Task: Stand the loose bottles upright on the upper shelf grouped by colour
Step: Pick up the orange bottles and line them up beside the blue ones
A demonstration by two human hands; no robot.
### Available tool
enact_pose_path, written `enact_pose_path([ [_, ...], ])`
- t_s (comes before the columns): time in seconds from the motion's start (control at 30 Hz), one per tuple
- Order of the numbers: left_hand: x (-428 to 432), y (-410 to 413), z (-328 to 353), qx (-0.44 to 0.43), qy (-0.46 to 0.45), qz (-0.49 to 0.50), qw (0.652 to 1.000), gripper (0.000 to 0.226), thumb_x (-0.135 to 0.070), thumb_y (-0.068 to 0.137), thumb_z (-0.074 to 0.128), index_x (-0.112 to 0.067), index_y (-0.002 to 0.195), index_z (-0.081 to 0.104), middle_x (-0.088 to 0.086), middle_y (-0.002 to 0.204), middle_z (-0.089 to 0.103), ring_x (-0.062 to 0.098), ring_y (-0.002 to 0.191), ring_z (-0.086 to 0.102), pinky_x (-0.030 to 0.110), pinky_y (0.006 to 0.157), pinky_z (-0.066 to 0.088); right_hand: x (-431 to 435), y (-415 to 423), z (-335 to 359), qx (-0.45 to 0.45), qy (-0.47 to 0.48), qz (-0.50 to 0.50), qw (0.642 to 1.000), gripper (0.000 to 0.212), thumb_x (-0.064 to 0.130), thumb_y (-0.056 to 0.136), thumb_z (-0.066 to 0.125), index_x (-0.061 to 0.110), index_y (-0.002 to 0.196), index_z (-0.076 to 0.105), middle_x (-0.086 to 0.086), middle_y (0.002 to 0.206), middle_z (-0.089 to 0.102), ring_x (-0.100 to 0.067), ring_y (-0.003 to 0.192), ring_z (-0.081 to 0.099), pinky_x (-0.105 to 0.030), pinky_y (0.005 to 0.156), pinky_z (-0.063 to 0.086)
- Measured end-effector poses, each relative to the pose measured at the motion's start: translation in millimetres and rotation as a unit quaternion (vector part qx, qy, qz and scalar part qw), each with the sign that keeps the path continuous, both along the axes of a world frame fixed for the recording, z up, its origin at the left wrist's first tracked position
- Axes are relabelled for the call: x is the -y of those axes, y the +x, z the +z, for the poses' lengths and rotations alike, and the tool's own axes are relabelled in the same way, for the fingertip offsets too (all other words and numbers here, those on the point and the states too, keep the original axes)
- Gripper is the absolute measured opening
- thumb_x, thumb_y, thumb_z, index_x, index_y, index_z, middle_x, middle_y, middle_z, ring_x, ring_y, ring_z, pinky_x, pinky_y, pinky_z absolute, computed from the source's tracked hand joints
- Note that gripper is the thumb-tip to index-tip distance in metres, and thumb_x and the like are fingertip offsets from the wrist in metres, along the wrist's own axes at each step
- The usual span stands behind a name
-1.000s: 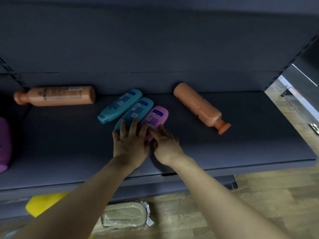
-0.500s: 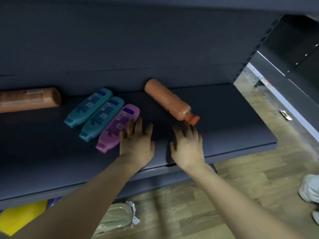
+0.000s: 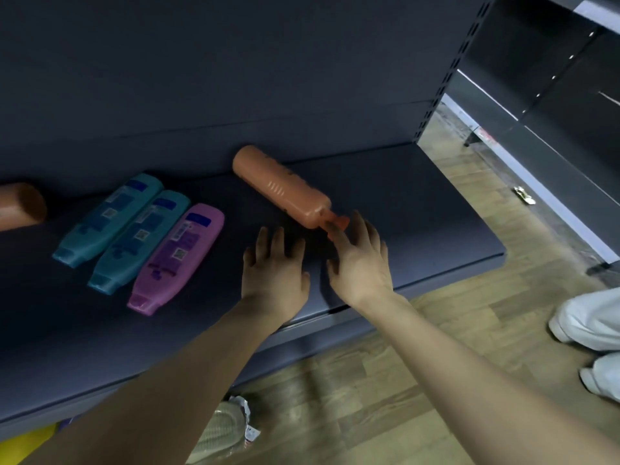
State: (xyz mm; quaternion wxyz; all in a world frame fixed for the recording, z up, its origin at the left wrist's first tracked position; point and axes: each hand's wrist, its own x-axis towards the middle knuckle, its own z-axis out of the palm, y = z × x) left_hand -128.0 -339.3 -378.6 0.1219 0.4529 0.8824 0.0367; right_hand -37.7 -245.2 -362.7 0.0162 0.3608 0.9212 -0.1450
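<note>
An orange bottle (image 3: 281,187) lies on its side on the dark shelf (image 3: 419,209), cap pointing toward me. My right hand (image 3: 360,260) reaches over the shelf with straight fingers, and its fingertips touch the orange cap. My left hand (image 3: 273,270) hovers flat beside it, holding nothing. Two teal bottles (image 3: 110,218) (image 3: 141,241) and a purple bottle (image 3: 177,258) lie side by side to the left. A second orange bottle (image 3: 20,206) lies at the left edge, mostly cut off.
The shelf's right end stops at a perforated upright (image 3: 436,105). Below is wooden floor (image 3: 369,380) with a wrapped package (image 3: 224,431) and something yellow (image 3: 23,444). A person's white shoes (image 3: 590,323) stand at the right.
Both hands left the teal and purple bottles and moved right along the shelf. My right hand now reaches the orange bottle's cap. The view swung right.
</note>
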Motion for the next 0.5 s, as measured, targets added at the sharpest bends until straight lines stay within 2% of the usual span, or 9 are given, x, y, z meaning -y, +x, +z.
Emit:
enact_pose_path([
  [0.1,-7,0,-1,0.012,0.002,-0.003,1.0,0.061,-0.036,0.095,0.043,-0.023,0.148,0.016,0.009,0.157,0.005,0.032,0.145,-0.002,0.048,0.115,0.012,-6,-9,-1,0.016,-0.018,0.014,1.0,0.062,0.021,0.094,0.048,0.028,0.148,0.021,-0.008,0.158,-0.002,-0.03,0.145,0.0,-0.053,0.115,0.012],
  [0.17,-10,0,-2,0.018,0.005,-0.002,1.0,0.06,-0.036,0.095,0.043,-0.022,0.148,0.018,0.009,0.157,0.005,0.032,0.145,-0.001,0.048,0.115,0.011,-8,-15,-3,0.037,-0.029,0.016,0.999,0.055,0.024,0.093,0.05,0.026,0.145,0.031,-0.006,0.157,-0.003,-0.029,0.144,-0.001,-0.054,0.115,0.01],
  [0.27,-12,-1,-3,0.016,0.012,-0.003,1.0,0.058,-0.035,0.095,0.042,-0.021,0.147,0.02,0.009,0.156,0.006,0.031,0.145,-0.001,0.046,0.115,0.011,-12,-21,-5,0.037,-0.02,0.015,0.999,0.036,0.029,0.093,0.05,0.025,0.128,0.05,-0.007,0.153,0.006,-0.03,0.14,0.011,-0.053,0.115,0.014],
  [0.4,-12,-3,-3,0.023,0.015,-0.005,1.0,0.057,-0.034,0.095,0.043,-0.02,0.146,0.022,0.008,0.156,0.009,0.031,0.145,0.0,0.047,0.115,0.011,-13,-20,-7,0.039,0.001,0.044,0.998,0.032,0.027,0.093,0.052,0.024,0.124,0.054,-0.008,0.15,0.009,-0.032,0.135,0.019,-0.052,0.114,0.016],
  [0.47,-10,-3,-2,0.026,0.016,-0.004,1.0,0.057,-0.033,0.095,0.043,-0.02,0.146,0.022,0.008,0.155,0.009,0.031,0.145,0.0,0.047,0.115,0.012,-11,-18,-15,0.021,-0.01,0.053,0.998,0.031,0.024,0.093,0.05,0.021,0.123,0.055,-0.009,0.148,0.016,-0.03,0.132,0.023,-0.046,0.114,0.016],
  [0.5,-9,-3,-2,0.027,0.018,-0.004,0.999,0.057,-0.032,0.094,0.043,-0.02,0.146,0.022,0.008,0.155,0.009,0.031,0.145,0.0,0.048,0.115,0.012,-10,-17,-19,-0.004,-0.028,0.043,0.999,0.032,0.023,0.093,0.048,0.019,0.123,0.055,-0.008,0.145,0.024,-0.028,0.129,0.026,-0.038,0.111,0.017],
])
